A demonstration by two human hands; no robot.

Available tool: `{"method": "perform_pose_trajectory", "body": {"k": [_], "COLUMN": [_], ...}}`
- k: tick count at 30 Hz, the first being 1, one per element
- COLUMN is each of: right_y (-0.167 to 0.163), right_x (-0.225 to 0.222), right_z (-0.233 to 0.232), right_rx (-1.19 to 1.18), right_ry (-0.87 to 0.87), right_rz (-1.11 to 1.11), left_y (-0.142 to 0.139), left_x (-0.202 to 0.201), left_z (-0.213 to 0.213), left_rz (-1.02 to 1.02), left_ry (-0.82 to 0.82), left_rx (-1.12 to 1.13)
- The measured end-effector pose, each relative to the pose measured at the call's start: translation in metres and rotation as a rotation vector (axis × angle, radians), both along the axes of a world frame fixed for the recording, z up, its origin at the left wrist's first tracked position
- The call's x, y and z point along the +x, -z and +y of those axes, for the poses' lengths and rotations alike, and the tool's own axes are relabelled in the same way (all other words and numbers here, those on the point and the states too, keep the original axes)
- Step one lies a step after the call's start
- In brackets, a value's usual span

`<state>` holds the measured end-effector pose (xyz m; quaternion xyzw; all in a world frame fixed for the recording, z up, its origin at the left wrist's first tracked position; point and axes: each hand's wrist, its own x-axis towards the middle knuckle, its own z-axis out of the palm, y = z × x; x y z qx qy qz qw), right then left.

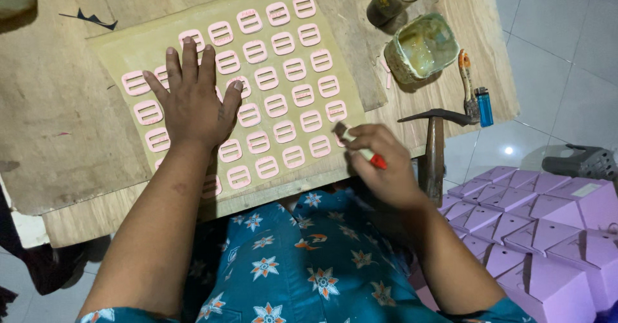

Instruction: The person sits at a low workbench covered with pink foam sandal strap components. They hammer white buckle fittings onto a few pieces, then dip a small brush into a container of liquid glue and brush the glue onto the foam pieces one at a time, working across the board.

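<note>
My left hand (193, 101) lies flat on the tan sheet (338, 114), which rests on the wooden board table (64, 104). Rows of pink slotted buckle pieces (283, 43) spread beyond and to both sides of it. My right hand (380, 165) grips a red-handled brush (360, 148) at the sheet's near right corner. Behind that hand sits a glue-filled tin (421, 46), right of it a steel hammer (434, 146), and lower right 1 stack of lilac cardboard boxes (534, 226).

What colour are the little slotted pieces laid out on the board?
The slotted pieces are pale pink, seen clearly in the head view.
</note>
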<state>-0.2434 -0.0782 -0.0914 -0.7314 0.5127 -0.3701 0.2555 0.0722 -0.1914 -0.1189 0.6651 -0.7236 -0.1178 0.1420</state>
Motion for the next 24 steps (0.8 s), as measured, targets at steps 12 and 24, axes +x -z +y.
{"method": "perform_pose_trajectory", "body": {"k": [12, 24], "right_y": [-0.036, -0.034], "right_x": [-0.043, -0.089], "right_z": [-0.014, -0.121], "right_rx": [0.031, -0.058], "right_ry": [0.232, 0.459], "right_rz": [-0.002, 0.342], "left_y": [0.002, -0.006], "left_x": [0.007, 0.002], "left_z": [0.004, 0.004], "left_rz": [-0.011, -0.015], "left_ry": [0.011, 0.004], "left_rx": [0.002, -0.024]}}
